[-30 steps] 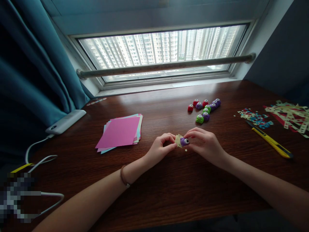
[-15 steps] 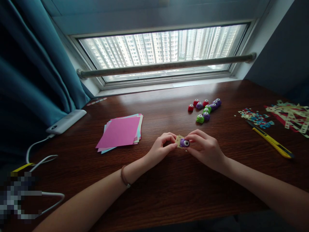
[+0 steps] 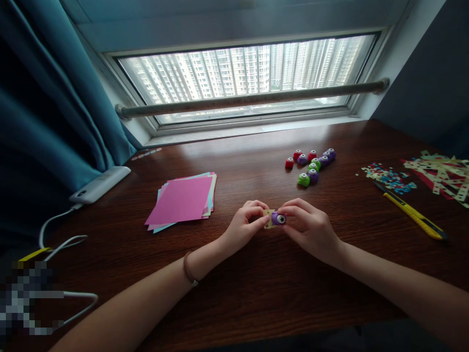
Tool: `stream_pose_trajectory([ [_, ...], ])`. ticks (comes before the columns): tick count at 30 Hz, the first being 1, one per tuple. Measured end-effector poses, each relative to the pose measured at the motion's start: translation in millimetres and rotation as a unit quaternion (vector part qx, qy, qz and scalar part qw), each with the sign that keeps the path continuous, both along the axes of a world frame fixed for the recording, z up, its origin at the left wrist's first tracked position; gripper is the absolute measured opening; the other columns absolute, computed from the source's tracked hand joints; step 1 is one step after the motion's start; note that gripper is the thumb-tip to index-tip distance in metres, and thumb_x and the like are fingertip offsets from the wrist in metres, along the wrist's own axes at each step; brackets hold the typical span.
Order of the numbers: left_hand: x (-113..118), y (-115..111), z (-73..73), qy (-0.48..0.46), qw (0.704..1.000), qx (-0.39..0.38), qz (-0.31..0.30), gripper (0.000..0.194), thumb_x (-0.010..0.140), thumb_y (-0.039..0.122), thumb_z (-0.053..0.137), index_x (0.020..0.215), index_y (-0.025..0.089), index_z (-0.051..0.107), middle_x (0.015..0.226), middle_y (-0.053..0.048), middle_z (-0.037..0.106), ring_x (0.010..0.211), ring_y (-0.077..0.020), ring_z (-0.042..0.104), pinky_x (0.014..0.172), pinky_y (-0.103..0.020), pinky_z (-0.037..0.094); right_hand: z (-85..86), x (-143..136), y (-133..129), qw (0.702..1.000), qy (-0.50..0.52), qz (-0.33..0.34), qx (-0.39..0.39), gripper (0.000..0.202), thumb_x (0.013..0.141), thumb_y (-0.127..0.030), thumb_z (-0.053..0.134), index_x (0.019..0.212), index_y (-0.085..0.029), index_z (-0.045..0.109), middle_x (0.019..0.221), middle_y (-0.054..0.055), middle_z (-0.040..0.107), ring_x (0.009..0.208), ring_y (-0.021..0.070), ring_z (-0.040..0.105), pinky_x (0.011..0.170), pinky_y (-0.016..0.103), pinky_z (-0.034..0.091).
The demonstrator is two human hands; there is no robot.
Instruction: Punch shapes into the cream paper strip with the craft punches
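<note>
Between the thumb and fingers of my left hand [image 3: 250, 218] is a small pale yellow paper strip [image 3: 268, 225] with holes punched in it. My right hand [image 3: 309, 223] grips a small purple craft punch [image 3: 279, 218], whose white button carries a black star. The strip's right end goes in at the punch, and both are held low over the brown table [image 3: 234, 293]. Just how far the paper reaches into the punch is hidden.
Several red, green and purple craft punches [image 3: 313, 166] stand farther back. Coloured paper sheets [image 3: 183, 200] lie left. At right are punched confetti [image 3: 390, 177], a yellow utility knife [image 3: 414, 215] and cut paper strips [image 3: 439, 173]. A white device [image 3: 100, 185] with a cable lies far left.
The purple punch and the strip have shifted slightly left and turned a little in my hands. More of the strip shows below my left thumb. Nothing else on the table has moved.
</note>
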State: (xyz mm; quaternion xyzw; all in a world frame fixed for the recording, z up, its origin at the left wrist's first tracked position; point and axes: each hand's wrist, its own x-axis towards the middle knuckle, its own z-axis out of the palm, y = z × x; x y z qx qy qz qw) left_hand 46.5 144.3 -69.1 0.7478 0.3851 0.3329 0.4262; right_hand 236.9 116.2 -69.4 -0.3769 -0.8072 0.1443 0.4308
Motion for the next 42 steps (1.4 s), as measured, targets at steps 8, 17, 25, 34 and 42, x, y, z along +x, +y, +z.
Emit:
stream_pose_trajectory([
  [8, 0.5, -1.0, -0.6, 0.004, 1.0, 0.003, 0.014, 0.023, 0.081, 0.024, 0.053, 0.06, 0.015, 0.054, 0.087, -0.005, 0.056, 0.091, -0.0179, 0.049, 0.085, -0.029, 0.037, -0.4, 1.5, 1.2, 0.999, -0.015, 0.03, 0.022, 0.022, 0.079, -0.01, 0.055, 0.098, -0.019, 0.058, 0.092, 0.005, 0.055, 0.081, 0.0139, 0.055, 0.072, 0.025, 0.048],
  [17, -0.3, -1.4, 0.3, -0.005, 1.0, 0.0, 0.005, 0.023, 0.081, 0.024, 0.053, 0.06, 0.015, 0.051, 0.087, -0.004, 0.054, 0.09, -0.0176, 0.047, 0.084, -0.029, 0.036, 3.1, 0.1, -0.5, 0.999, 0.032, 0.013, -0.03, 0.022, 0.076, -0.007, 0.056, 0.095, -0.018, 0.058, 0.091, 0.005, 0.056, 0.083, 0.015, 0.056, 0.075, 0.026, 0.048],
  [25, -0.1, -1.2, -0.3, 0.01, 1.0, 0.022, -0.013, 0.022, 0.083, 0.025, 0.053, 0.063, 0.015, 0.057, 0.088, -0.005, 0.056, 0.09, -0.0176, 0.048, 0.085, -0.029, 0.036, -0.4, 0.5, 1.8, 0.999, 0.035, 0.017, -0.002, 0.021, 0.078, -0.008, 0.055, 0.096, -0.019, 0.058, 0.094, 0.005, 0.056, 0.086, 0.0144, 0.056, 0.077, 0.026, 0.048],
  [34, -0.6, -3.1, 1.9, 0.025, 0.999, 0.038, -0.027, 0.022, 0.083, 0.024, 0.05, 0.065, 0.016, 0.058, 0.089, -0.004, 0.057, 0.091, -0.0179, 0.048, 0.087, -0.03, 0.035, 2.5, -0.1, 0.1, 0.999, 0.035, 0.015, 0.01, 0.019, 0.077, -0.011, 0.059, 0.095, -0.018, 0.057, 0.091, 0.005, 0.055, 0.082, 0.0132, 0.055, 0.073, 0.024, 0.047],
  [42, -1.4, -1.9, 2.3, -0.001, 1.0, 0.01, -0.023, 0.021, 0.081, 0.022, 0.048, 0.063, 0.015, 0.054, 0.088, -0.005, 0.055, 0.091, -0.0186, 0.047, 0.086, -0.03, 0.035, 2.8, 0.2, 0.7, 0.999, 0.048, -0.025, -0.005, 0.018, 0.075, -0.009, 0.059, 0.091, -0.017, 0.057, 0.09, 0.005, 0.055, 0.084, 0.0155, 0.055, 0.075, 0.028, 0.046],
])
